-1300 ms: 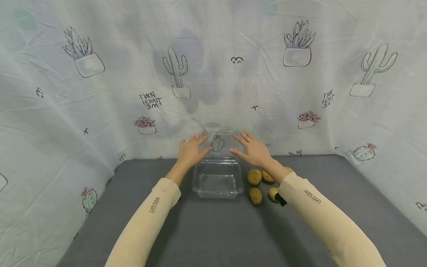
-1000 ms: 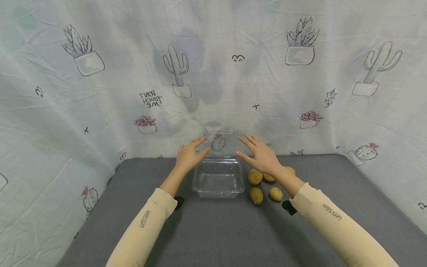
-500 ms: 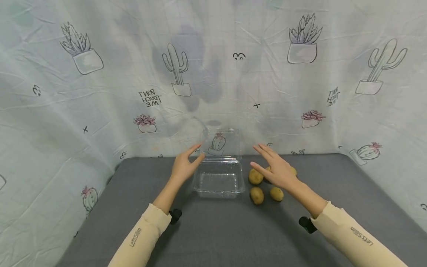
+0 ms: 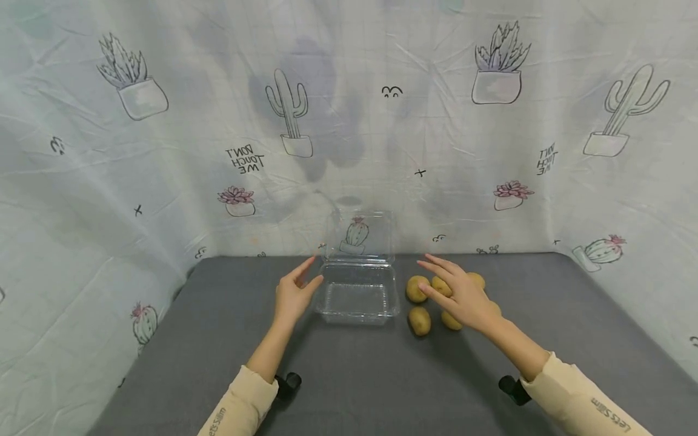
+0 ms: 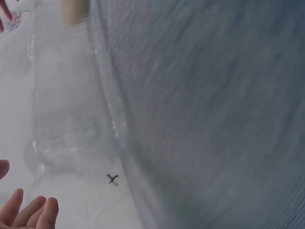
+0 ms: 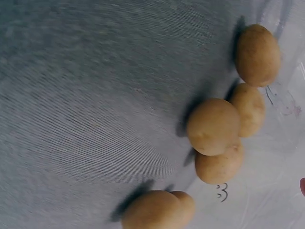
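A clear plastic clamshell box (image 4: 357, 297) stands on the grey table, its transparent lid (image 4: 376, 236) raised at the back. My left hand (image 4: 291, 297) is at the box's left side, fingers loosely extended and holding nothing. My right hand (image 4: 463, 300), fingers spread and holding nothing, is over the potatoes right of the box and hides part of them. One potato (image 4: 420, 321) lies nearest the front, beside the box's right edge. In the right wrist view several potatoes (image 6: 213, 126) lie in a loose cluster. The left wrist view catches fingertips (image 5: 47, 212) near the clear plastic.
Grey cloth covers the table (image 4: 360, 381). A white curtain (image 4: 349, 121) printed with cacti hangs behind and along both sides, close behind the lid. Black wrist cameras (image 4: 289, 384) sit under both forearms.
Both hands have drawn back from beside the raised lid and moved apart, the left down to the box's left side, the right over the potatoes. The box stays put with its lid up.
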Available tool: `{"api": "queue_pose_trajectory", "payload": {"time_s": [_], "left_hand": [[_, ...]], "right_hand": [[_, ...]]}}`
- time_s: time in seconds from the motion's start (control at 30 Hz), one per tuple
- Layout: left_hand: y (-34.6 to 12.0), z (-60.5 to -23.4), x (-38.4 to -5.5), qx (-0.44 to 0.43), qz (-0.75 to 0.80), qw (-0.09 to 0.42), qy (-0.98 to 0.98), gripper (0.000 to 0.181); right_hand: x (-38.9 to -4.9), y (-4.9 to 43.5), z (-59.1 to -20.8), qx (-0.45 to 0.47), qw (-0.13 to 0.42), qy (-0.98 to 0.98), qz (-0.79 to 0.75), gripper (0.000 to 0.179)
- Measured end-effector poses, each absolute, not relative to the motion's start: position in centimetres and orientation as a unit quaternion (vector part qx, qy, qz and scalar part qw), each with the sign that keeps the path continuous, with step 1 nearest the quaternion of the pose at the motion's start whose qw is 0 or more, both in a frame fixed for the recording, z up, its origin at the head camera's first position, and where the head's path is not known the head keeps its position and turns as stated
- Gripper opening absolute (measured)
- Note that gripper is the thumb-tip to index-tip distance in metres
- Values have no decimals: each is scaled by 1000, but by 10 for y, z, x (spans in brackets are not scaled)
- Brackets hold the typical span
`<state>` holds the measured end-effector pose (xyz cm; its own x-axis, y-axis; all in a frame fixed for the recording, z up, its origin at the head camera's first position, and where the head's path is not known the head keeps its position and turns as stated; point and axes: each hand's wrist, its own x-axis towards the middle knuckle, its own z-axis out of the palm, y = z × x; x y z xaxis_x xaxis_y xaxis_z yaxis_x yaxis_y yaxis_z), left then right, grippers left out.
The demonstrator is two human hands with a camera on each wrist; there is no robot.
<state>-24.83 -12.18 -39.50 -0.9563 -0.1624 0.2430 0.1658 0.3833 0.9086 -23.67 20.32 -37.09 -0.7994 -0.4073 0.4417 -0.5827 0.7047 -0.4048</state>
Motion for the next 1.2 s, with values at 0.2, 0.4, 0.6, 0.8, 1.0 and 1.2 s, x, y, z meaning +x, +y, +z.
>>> {"api": "queue_pose_trajectory", "payload": {"time_s": [0.2, 0.4, 0.6, 0.8, 1.0, 1.2], "left_hand": [[-122, -409, -245, 40, -623, 131, -770, 47], [-124, -413, -244, 57, -648, 122, -750, 47], [-126, -418, -246, 59, -667, 97, -736, 43], [-129, -419, -247, 56, -635, 77, -767, 40], [-134, -417, -247, 43, -614, 35, -787, 40], [-136, -417, -247, 47, -626, 13, -778, 39]], "right_hand": [[-236, 204, -379, 264, 166, -914, 260, 44], [-238, 203, -384, 259, 152, -917, 264, 44], [-244, 201, -390, 257, 144, -920, 258, 44], [-253, 200, -393, 238, 131, -930, 246, 46], [-264, 197, -396, 236, 117, -934, 243, 48], [-271, 194, -399, 232, 107, -941, 223, 46]]}}
